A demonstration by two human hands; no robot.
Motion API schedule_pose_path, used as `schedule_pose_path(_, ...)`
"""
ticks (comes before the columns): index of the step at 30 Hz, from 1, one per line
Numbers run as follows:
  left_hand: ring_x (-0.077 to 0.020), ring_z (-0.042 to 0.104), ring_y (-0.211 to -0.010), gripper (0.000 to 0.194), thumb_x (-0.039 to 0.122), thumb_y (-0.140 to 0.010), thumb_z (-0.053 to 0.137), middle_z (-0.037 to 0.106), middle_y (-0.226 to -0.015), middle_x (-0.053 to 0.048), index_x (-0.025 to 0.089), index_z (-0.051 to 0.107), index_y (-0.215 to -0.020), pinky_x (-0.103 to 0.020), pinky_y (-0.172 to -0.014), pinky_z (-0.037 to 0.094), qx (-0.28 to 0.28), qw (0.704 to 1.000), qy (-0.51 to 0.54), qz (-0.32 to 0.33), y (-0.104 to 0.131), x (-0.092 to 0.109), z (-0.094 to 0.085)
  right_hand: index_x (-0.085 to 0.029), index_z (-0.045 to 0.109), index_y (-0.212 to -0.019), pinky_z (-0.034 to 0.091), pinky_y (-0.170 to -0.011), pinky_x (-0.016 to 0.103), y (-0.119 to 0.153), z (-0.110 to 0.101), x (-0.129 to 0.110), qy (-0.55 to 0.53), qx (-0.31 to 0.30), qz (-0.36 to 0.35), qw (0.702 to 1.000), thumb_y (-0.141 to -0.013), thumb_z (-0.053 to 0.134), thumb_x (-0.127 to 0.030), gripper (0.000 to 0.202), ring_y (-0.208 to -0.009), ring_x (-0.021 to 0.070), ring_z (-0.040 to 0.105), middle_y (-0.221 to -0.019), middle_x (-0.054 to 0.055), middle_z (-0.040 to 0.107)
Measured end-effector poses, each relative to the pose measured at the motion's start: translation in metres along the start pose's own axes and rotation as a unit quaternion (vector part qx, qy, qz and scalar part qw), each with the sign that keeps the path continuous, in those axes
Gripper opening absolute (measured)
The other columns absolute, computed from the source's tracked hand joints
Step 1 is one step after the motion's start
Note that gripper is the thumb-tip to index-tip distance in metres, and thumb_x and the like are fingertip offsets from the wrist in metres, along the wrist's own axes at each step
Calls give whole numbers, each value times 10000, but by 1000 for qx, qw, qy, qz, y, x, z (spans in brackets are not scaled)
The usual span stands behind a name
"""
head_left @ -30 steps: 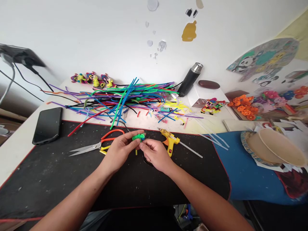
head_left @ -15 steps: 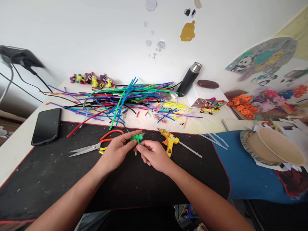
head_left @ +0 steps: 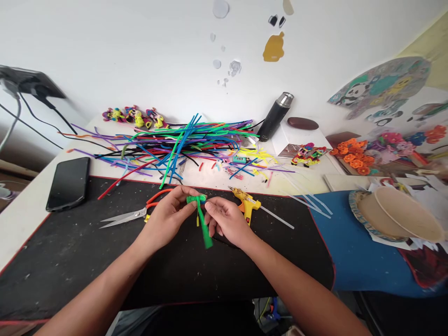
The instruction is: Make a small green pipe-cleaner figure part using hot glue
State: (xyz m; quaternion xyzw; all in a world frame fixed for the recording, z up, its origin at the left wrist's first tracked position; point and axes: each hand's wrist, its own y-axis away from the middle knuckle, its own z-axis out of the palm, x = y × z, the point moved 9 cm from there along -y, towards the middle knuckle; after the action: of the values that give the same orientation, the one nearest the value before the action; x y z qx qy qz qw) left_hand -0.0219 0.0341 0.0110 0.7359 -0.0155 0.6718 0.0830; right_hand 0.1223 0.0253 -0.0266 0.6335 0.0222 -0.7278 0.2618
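Observation:
A coiled green pipe-cleaner piece (head_left: 192, 199) is pinched between the thumb and fingers of my left hand (head_left: 169, 213). From it a green length hangs down toward me, its lower end blurred by motion. A short yellow piece (head_left: 198, 220) shows beside that length. My right hand (head_left: 226, 218) has its thumb and fingers pressed together at the right side of the green piece; what lies between its fingertips is hidden. Orange-handled scissors (head_left: 131, 215) lie left of my left hand, partly covered by it. Just beyond my right hand is a yellow glue gun (head_left: 248, 203).
Colourful pipe cleaners (head_left: 189, 140) are piled along the back of the table. A phone (head_left: 68, 183) lies at the left. A black flask (head_left: 275, 116) leans beside a white box, and a bowl (head_left: 409, 212) stands at the right.
The green length now hangs below my hands, where it was not visible before. My right hand has shifted slightly right and covers more of the glue gun.

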Motion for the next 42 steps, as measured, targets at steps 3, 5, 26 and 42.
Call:
schedule_pose_path(3,-296,721,-1122,301,487,-945,709,772,-1228,-120,228,664,-1092,-446,-995,551,-14,1000,-27,4,2,0,0,-187,659,-1067,298,-353,192,-2,-2,-1,-10,5,-8,1000,-895,724,-668,515,-428,99,612,-713,-28,667)
schedule_pose_path(5,-311,697,-1211,299,479,-949,710,756,-1294,-120,234,675,-1118,-472,-1078,516,-24,998,-48,11,3,1,1,-184,658,-1075,306,-353,195,-3,-1,-1,-10,2,-10,1000,-898,723,-660,513,-420,96,599,-710,-32,662)
schedule_pose_path(26,-242,702,-994,310,385,-962,644,747,-1148,-55,253,634,-1242,-378,-906,558,37,980,-186,63,17,11,2,-194,653,-868,268,-349,205,-3,-6,-3,-45,48,-8,998,-859,760,-661,478,-325,76,401,-450,-108,483)
schedule_pose_path(42,-252,734,-912,280,405,-977,583,797,-1063,-63,241,656,-1191,-353,-828,553,75,949,-290,100,17,17,8,-195,654,-869,276,-349,217,-3,-4,1,-43,42,-8,998,-887,735,-644,457,-325,74,377,-457,-108,469)
